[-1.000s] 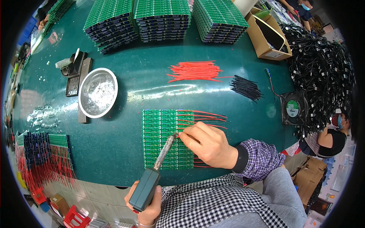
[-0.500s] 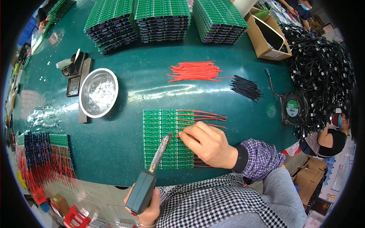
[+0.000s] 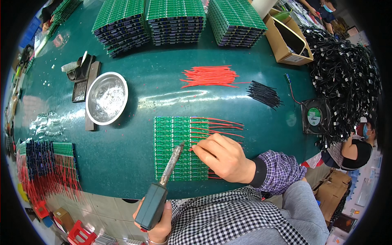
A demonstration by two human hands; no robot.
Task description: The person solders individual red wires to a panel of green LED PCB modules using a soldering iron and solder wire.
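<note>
A green panel of small circuit boards point(image 3: 172, 163) lies on the table in front of me, with several red wires point(image 3: 223, 121) running off its right side. My left hand point(image 3: 160, 226) is wrapped round the dark grey handle of a soldering iron point(image 3: 171, 165); the iron's tip rests at or just above the panel's middle. Beside that tip, my right hand point(image 3: 222, 157) pinches a thin red wire, its end against the boards. The fingers hide most of this wire. Beyond the panel lie a bundle of loose red wires point(image 3: 210, 76) and a smaller bundle of black wires point(image 3: 264, 94).
A metal bowl point(image 3: 123, 98) stands left beside a dark soldering stand point(image 3: 79, 94). Stacked green panels point(image 3: 175, 12) line the back; wired panels point(image 3: 65, 163) lie at the left edge. On the right are a small fan point(image 3: 314, 116), a cardboard box point(image 3: 292, 57) and heaped black cables point(image 3: 347, 73). Other people sit farther off.
The right fingers and the iron's tip have shifted very slightly on the panel, from one wire toward a row nearer me. Both hands keep their hold.
</note>
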